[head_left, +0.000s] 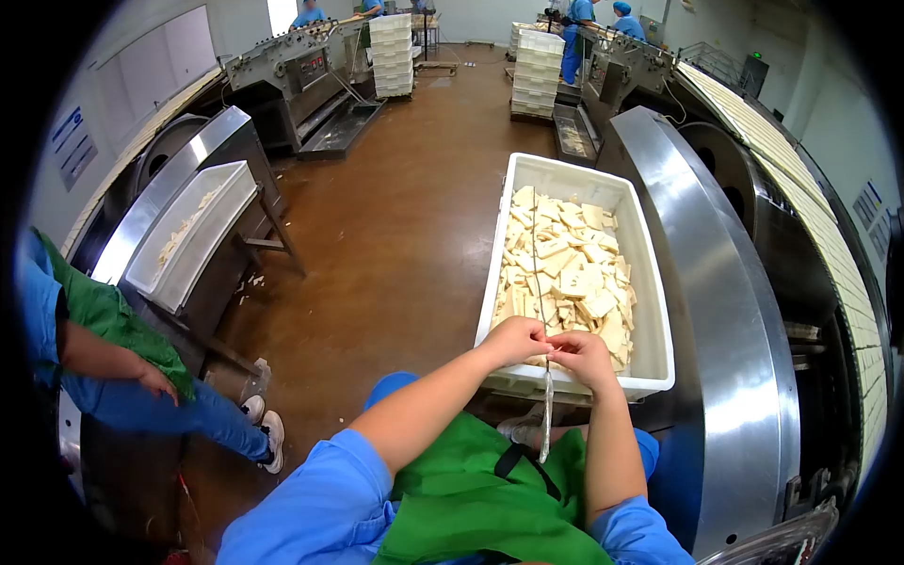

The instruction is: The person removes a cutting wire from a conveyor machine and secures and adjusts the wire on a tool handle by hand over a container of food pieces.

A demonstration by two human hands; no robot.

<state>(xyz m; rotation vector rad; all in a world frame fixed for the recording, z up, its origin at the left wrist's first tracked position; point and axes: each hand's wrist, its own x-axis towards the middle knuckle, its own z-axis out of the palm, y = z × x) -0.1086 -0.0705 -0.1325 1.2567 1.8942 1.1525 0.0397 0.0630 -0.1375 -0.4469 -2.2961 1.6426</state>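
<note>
My left hand [514, 341] and my right hand [582, 360] meet over the near end of a white crate [499, 235], fingers pinched together. Between them runs a long, thin dark rod or blade [535, 245] with a pale, wrapped-looking lower end [547, 424]. It reaches away over the crate and hangs down toward my green apron [461, 490]. What the fingertips do on it is too small to make out. Under the rod, the crate holds a heap of pale yellow, flat broken pieces [576, 278], like dough or wafer.
A curved steel machine cover [706, 330] and a conveyor of pale sheets [800, 160] stand at my right. At left, a co-worker's hand [158, 381] hangs near a white trough [193, 235] on a stand. Stacked crates [391, 56] and other workers are farther back.
</note>
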